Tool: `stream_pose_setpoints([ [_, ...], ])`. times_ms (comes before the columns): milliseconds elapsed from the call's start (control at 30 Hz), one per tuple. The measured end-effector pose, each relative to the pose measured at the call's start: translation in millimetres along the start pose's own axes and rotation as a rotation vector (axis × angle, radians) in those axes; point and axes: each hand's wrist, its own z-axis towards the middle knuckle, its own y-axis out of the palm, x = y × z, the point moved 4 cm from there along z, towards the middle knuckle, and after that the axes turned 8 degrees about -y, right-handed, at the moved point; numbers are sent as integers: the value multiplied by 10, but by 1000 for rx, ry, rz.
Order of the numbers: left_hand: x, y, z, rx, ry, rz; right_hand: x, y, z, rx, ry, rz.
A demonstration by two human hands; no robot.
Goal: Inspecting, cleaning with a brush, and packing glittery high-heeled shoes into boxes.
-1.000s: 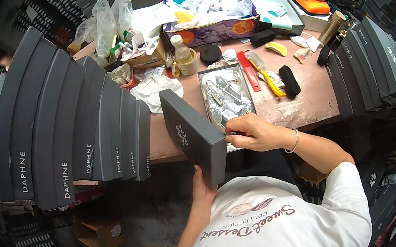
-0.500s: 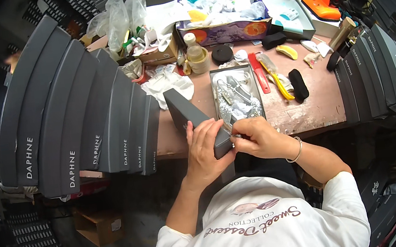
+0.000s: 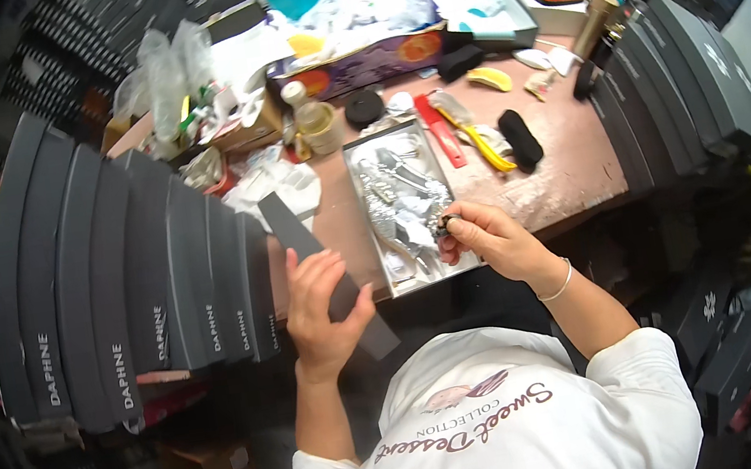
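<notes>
One small dark piece [image 3: 450, 222] is pinched in the right hand's [image 3: 490, 238] fingers above silver shoes [image 3: 378, 198] in the open box [image 3: 438, 278] on the worktop [image 3: 566, 171]; a loosened pinch could drop it among them. The left hand's [image 3: 321, 313] fingers spread by the grey lid [image 3: 291, 227], contact unclear. Pale lettering marks the stacked boxes [image 3: 78, 283].

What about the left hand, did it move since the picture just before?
Yes. Judged against the red brush lying on the table, the left hand has moved to the left, farther from that brush.
</notes>
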Motion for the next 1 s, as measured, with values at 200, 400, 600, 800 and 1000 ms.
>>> stream_pose_setpoints([
  [200, -188, 18, -266, -74, 106, 127, 150, -179, -299, 96, -40, 71],
  [400, -925, 291, -856, -180, 45, 418, 237, -34, -270, 57, -66, 101],
  [600, 12, 359, -268, -75, -223, -53, 356, 115, -293, -33, 17, 107],
  [800, 169, 727, -313, -130, -126, -297, 343, 212, -339, -20, 3, 83],
  [1000, 136, 725, -309, -211, -119, -359, 313, 164, -354, -144, 11, -54],
])
